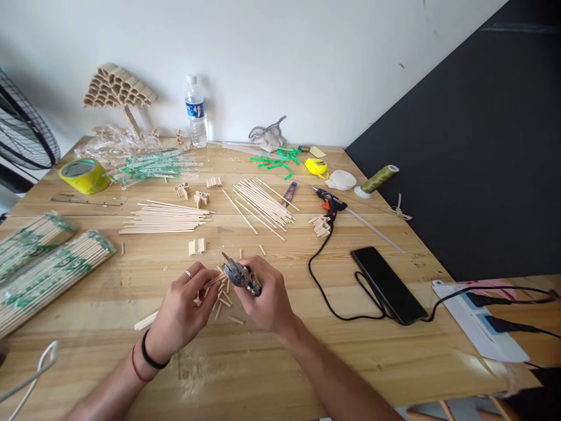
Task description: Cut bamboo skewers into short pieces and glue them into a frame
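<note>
My left hand [186, 307] is closed around thin wooden sticks [213, 281] whose ends point right. In my right hand [269, 295] is a metal cutting tool, seemingly pliers [237, 272], with its jaws beside those stick ends. Whether the jaws touch the wood I cannot tell. Short cut stick pieces [225, 299] lie scattered on the table beneath both hands. Longer sticks [146, 321] stick out to the left from under my left hand. Just beyond the hands sits a small block of joined stick pieces [197, 246].
Loose long sticks [166, 217] lie in two piles further back. A glue gun [331, 202], its cord and a phone [388, 283] occupy the right side, near a power strip [482, 321]. Packed stick bundles [56, 275] lie left. A water bottle [196, 114] stands by the wall.
</note>
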The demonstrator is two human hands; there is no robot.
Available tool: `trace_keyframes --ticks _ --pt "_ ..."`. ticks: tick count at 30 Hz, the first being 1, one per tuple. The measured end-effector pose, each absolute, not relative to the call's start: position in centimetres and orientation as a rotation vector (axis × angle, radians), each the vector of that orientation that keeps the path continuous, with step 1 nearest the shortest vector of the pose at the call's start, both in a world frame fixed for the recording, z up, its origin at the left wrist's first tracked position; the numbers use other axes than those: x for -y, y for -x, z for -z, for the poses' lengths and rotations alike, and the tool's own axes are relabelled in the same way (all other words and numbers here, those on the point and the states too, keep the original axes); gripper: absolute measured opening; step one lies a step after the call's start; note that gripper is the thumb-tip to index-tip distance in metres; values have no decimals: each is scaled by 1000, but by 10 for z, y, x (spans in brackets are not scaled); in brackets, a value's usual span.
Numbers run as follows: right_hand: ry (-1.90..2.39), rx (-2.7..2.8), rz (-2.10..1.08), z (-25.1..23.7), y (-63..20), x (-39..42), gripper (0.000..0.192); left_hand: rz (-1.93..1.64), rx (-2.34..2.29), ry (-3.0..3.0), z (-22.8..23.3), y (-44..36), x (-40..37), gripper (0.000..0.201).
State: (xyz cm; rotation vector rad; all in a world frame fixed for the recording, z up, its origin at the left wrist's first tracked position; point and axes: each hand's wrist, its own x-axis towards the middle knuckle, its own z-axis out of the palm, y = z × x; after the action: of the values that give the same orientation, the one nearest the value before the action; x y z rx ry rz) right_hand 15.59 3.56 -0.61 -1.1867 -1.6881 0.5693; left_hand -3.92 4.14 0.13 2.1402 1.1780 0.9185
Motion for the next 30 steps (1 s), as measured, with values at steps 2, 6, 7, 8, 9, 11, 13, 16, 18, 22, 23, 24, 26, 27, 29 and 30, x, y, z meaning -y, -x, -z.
trace_keyframes --ticks 2,6,7,8,9,11,13,16,18,22,23,24,26,27,29,30 --pt "1189 1692 -578 6 -156 -36 18 -912 -1182 -2139 -1 39 -42 10" --pt "1193 1698 -588 6 -157 -36 20 -907 -1187 -2139 -1 38 -43 10" --pt "1193 1699 -589 5 -157 -36 20 -907 -1188 -2140 -2 38 -43 10" --pt "1192 1700 -588 5 -157 -35 20 -906 -1188 -2140 -2 38 -43 10" --pt "1191 1702 -588 5 -157 -35 20 -903 -1187 -2140 -2 39 -43 11" --pt "1190 1707 -588 5 -157 -35 20 -898 -1182 -2138 -2 39 -43 11" --pt "1195 1712 -587 4 -157 -35 20 -897 -1177 -2136 -2 39 -43 10" --pt "1197 1714 -594 4 -157 -35 20 -891 -1174 -2135 -1 40 -43 10" --pt "1191 1713 -601 5 -157 -36 20 -886 -1179 -2134 -1 40 -43 10" --pt "1189 1710 -606 5 -158 -36 20 -890 -1183 -2137 -1 40 -43 10" --pt "1192 1710 -609 6 -158 -36 20 -890 -1183 -2136 -1 40 -43 10" --pt "1194 1711 -612 6 -158 -36 20 -891 -1183 -2134 -1 40 -43 10" --pt "1198 1713 -617 6 -158 -36 20 -891 -1182 -2129 -1 40 -43 10" --pt "1199 1714 -620 6 -158 -36 20 -890 -1181 -2127 -1 40 -43 10" --pt "1202 1713 -628 6 -158 -36 20 -890 -1175 -2126 -2 40 -43 10" --pt "1204 1713 -632 6 -158 -36 20 -891 -1172 -2127 -2 40 -43 10"
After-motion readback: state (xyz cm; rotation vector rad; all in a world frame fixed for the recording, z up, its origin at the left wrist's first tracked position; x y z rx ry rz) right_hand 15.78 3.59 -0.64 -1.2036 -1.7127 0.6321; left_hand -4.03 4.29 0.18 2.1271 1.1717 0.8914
